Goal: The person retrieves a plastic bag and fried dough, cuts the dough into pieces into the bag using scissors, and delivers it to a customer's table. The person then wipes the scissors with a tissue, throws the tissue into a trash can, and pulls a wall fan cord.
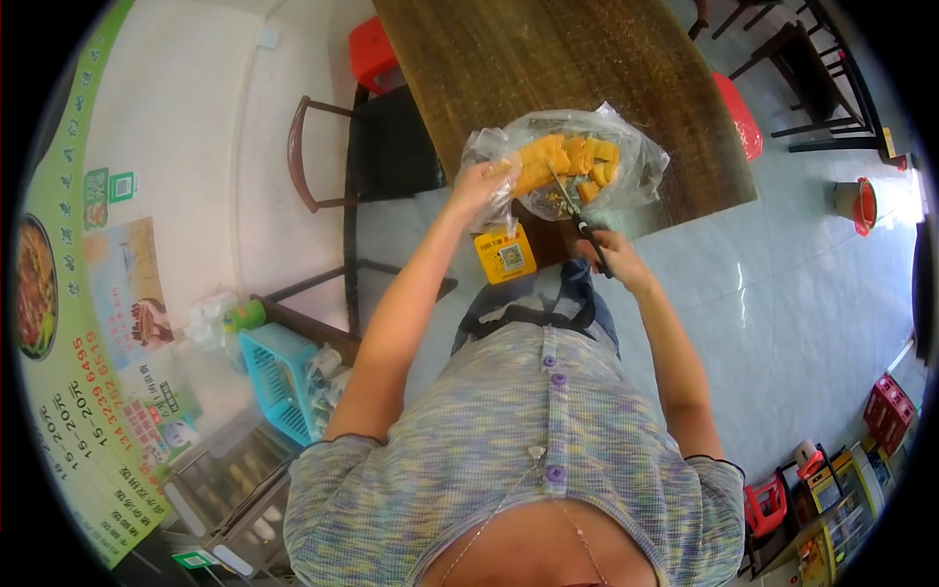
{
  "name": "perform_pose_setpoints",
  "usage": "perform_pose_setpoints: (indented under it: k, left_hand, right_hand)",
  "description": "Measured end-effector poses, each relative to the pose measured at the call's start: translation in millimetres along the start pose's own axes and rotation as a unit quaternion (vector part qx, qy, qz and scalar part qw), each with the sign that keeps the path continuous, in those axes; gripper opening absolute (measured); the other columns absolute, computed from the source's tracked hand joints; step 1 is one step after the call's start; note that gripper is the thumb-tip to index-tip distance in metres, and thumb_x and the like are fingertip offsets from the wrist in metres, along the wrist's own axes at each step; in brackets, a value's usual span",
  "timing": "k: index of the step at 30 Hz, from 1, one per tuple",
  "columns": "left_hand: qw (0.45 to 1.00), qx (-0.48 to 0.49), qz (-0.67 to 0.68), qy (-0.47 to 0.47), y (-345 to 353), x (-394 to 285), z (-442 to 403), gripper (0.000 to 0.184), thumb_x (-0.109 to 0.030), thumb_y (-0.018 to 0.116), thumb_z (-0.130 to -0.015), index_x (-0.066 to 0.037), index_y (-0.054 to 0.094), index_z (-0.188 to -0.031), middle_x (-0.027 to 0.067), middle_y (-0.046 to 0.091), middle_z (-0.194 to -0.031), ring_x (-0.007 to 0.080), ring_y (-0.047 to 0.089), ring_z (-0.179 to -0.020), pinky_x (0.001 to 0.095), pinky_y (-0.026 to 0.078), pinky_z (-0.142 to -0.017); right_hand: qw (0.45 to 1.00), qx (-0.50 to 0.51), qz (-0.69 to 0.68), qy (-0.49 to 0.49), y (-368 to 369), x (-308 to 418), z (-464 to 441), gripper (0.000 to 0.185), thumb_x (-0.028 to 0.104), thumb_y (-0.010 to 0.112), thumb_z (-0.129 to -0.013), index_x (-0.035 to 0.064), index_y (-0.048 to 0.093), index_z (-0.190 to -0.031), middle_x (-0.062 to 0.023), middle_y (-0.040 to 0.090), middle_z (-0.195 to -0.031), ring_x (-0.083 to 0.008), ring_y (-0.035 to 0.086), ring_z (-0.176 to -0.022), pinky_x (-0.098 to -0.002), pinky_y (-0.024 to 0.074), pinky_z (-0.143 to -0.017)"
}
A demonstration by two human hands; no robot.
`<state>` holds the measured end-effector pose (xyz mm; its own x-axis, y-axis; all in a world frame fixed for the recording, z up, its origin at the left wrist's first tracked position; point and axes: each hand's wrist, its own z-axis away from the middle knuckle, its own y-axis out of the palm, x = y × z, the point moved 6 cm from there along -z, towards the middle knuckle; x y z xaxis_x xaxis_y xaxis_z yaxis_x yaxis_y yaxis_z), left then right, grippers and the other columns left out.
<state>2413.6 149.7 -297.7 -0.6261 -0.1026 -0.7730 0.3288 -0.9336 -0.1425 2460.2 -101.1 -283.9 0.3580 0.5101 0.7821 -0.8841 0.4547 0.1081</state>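
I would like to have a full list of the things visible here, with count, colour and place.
Food pieces: several, yellow-orange, in the open bag
Plastic bag: one, clear, on the table's near end
Scissors: one pair, black-handled, blades at the food
Table: one, brown, ahead
Code card: one, yellow, below the bag
Chairs: several, dark, left and far right
Stools: at least three, red, both sides
Basket: one, light blue, left
Poster: one large, green, left wall
Bucket: one, pale and red, right floor
Edges: too blurred to count
Shirt: one, multicoloured, on the wearer
Left hand: one, bare, holding food
Right hand: one, bare, holding scissors
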Motion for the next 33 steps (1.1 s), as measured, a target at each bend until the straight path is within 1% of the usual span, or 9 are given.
perform_pose_setpoints:
  k: [5, 8, 11, 13, 19, 26, 29, 32, 33]
  left_hand:
    - [0.997, 0.013, -0.069, -0.008, 7, -3, 3, 0.039, -0.028, 0.067, -0.078, 0.001, 0.061, -0.103, 0.0048, 0.062, -0.090, 0.0093, 0.056, -0.078, 0.0235, 0.044, -0.068]
    - [0.996, -0.009, -0.086, 0.026, 13, -13, 11, 0.032, -0.025, 0.066, -0.077, 0.000, 0.064, -0.098, 0.0054, 0.064, -0.082, 0.0100, 0.057, -0.071, 0.0249, 0.045, -0.063]
    - [0.996, -0.012, -0.068, 0.050, 11, -13, 8, 0.032, -0.025, 0.066, -0.078, 0.001, 0.063, -0.097, 0.0052, 0.064, -0.081, 0.0096, 0.057, -0.070, 0.0251, 0.045, -0.062]
    - [0.999, 0.003, -0.037, 0.029, 10, -8, 5, 0.032, -0.025, 0.066, -0.078, 0.001, 0.063, -0.096, 0.0052, 0.064, -0.081, 0.0093, 0.056, -0.069, 0.0253, 0.045, -0.061]
    - [0.999, 0.006, -0.038, 0.012, 10, -3, 0, 0.032, -0.026, 0.066, -0.078, 0.001, 0.063, -0.095, 0.0051, 0.064, -0.080, 0.0094, 0.056, -0.069, 0.0254, 0.044, -0.060]
    - [0.982, -0.010, -0.187, 0.040, 19, -18, 12, 0.037, -0.031, 0.067, -0.076, -0.002, 0.064, -0.098, 0.0052, 0.065, -0.083, 0.0102, 0.057, -0.075, 0.0265, 0.045, -0.067]
    - [0.982, 0.003, -0.176, 0.064, 19, -22, 11, 0.038, -0.033, 0.067, -0.076, -0.001, 0.064, -0.098, 0.0053, 0.065, -0.082, 0.0103, 0.057, -0.074, 0.0262, 0.045, -0.067]
    - [0.982, 0.008, -0.188, -0.005, 17, -26, 13, 0.038, -0.032, 0.067, -0.077, -0.001, 0.063, -0.098, 0.0046, 0.064, -0.084, 0.0102, 0.056, -0.074, 0.0258, 0.044, -0.067]
    - [0.987, 0.014, -0.160, 0.001, 17, -22, 10, 0.037, -0.031, 0.067, -0.078, 0.000, 0.063, -0.099, 0.0042, 0.063, -0.084, 0.0099, 0.056, -0.074, 0.0255, 0.044, -0.067]
  right_hand:
    - [1.000, -0.002, 0.001, -0.005, -2, -16, -12, 0.048, 0.051, 0.051, -0.083, 0.0047, 0.055, -0.072, -0.0005, 0.050, -0.061, -0.0086, 0.047, -0.056, -0.0221, 0.0338, -0.050]
    - [0.999, -0.003, -0.042, 0.012, 1, -14, -16, 0.051, 0.053, 0.052, -0.082, 0.0027, 0.056, -0.077, -0.0011, 0.049, -0.061, -0.0093, 0.047, -0.056, -0.0223, 0.0354, -0.051]
    - [0.996, 0.008, -0.080, 0.023, 1, -4, -15, 0.053, 0.053, 0.056, -0.079, -0.0003, 0.057, -0.082, -0.0016, 0.047, -0.061, -0.0101, 0.046, -0.055, -0.0230, 0.0375, -0.051]
    - [0.997, 0.002, -0.076, 0.028, 0, -8, -18, 0.053, 0.051, 0.057, -0.080, -0.0018, 0.057, -0.083, -0.0017, 0.047, -0.060, -0.0101, 0.045, -0.054, -0.0233, 0.0376, -0.049]
    - [0.997, -0.021, -0.072, 0.011, 1, -15, -19, 0.046, 0.046, 0.053, -0.084, 0.0005, 0.056, -0.077, -0.0024, 0.050, -0.056, -0.0101, 0.046, -0.047, -0.0224, 0.0330, -0.045]
    - [0.997, 0.021, -0.060, 0.043, 0, -19, -25, 0.058, 0.057, 0.050, -0.081, 0.0000, 0.057, -0.081, -0.0027, 0.051, -0.058, -0.0100, 0.049, -0.053, -0.0220, 0.0337, -0.046]
    - [0.997, 0.043, -0.058, 0.037, -1, -16, -29, 0.059, 0.059, 0.049, -0.081, 0.0007, 0.057, -0.080, -0.0027, 0.052, -0.058, -0.0101, 0.049, -0.054, -0.0220, 0.0340, -0.047]
    - [0.996, 0.024, -0.085, 0.027, -3, -14, -31, 0.056, 0.056, 0.052, -0.080, 0.0009, 0.057, -0.077, -0.0029, 0.051, -0.057, -0.0107, 0.048, -0.051, -0.0225, 0.0346, -0.046]
    - [0.995, 0.013, -0.095, 0.023, -3, -14, -32, 0.055, 0.055, 0.055, -0.079, 0.0002, 0.057, -0.075, -0.0030, 0.050, -0.056, -0.0110, 0.048, -0.049, -0.0230, 0.0351, -0.046]
